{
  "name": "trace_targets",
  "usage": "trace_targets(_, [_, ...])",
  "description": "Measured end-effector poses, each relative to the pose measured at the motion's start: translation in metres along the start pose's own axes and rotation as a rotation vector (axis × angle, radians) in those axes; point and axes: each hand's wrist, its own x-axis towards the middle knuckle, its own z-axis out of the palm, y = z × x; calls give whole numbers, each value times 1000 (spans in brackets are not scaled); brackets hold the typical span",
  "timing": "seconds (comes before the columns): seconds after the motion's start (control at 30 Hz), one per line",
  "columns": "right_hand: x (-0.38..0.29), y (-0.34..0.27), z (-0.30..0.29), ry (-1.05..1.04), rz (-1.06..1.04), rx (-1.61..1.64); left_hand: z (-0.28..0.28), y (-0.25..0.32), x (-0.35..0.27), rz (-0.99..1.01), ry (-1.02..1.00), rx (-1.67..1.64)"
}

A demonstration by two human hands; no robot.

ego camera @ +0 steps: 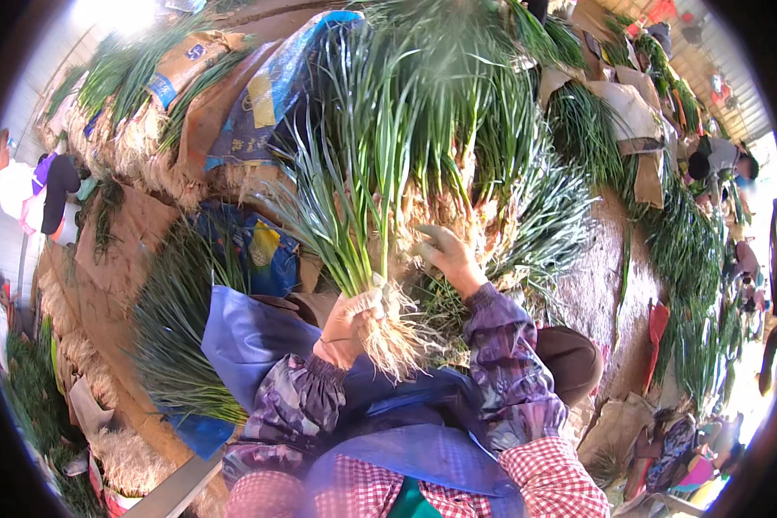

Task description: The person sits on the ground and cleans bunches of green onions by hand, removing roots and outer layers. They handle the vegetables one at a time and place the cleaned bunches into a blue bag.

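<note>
My left hand (344,330) grips a bunch of scallion-like plants (356,256) just above their roots. The pale, stringy roots (398,330) hang out to the right of the fist, over a blue apron (388,395). My right hand (452,254) is raised in front of a large upright heap of the same plants (440,129). Its fingers are apart and hold nothing that I can see; whether the fingertips touch the heap's roots (430,210) is unclear. Loose green leaves (450,304) lie below that hand.
Left of the apron lies another pile of long green leaves (181,330). A blue printed woven sack (252,129) drapes over rooted bundles at the back left. More bundles (680,239) line the right side, past a strip of floor (602,278). Other people (719,162) appear at the far right.
</note>
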Motion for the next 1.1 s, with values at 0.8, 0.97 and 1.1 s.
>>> trace_targets(0.8, [-34, 30, 13, -292, 67, -1347, -2, 31, -21, -69, 15, -157])
trace_targets(0.97, [-4, 25, 37, -93, 203, -975, -1, 30, -20, -76, 81, 100])
trace_targets(1.1, [57, 8, 59, 64, 143, -636, -3, 34, -13, 14, 245, 409])
